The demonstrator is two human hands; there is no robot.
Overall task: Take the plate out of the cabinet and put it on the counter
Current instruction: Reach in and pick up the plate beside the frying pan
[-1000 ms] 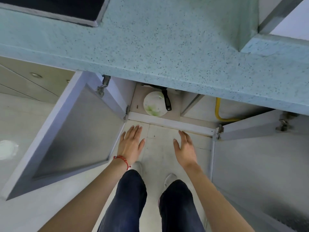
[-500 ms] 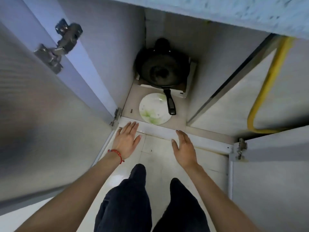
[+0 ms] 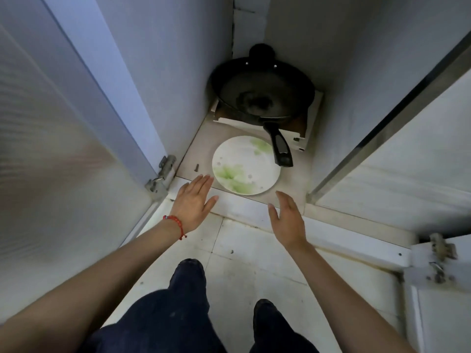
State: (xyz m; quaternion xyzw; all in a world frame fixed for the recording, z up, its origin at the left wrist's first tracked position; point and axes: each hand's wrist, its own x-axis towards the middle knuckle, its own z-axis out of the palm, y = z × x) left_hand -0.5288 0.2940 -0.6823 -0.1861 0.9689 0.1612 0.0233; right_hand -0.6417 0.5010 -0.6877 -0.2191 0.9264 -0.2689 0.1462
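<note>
Nearest are the person's dark trouser legs (image 3: 178, 314) over the pale floor (image 3: 242, 263). Beyond them both arms stretch toward the open cabinet. The left hand (image 3: 195, 203) and the right hand (image 3: 286, 220) are flat and empty, each grip spread apart, one to either side of the plate's near rim, likely so as to take it by both edges. Neither touches it. The plate (image 3: 246, 168), white with green splashes, lies flat on the cabinet floor (image 3: 201, 151) just inside the sill. A black pan (image 3: 262, 95) sits farther back, its handle (image 3: 280, 149) reaching over the plate's far right edge, so the lift should probably slide toward the person first.
</note>
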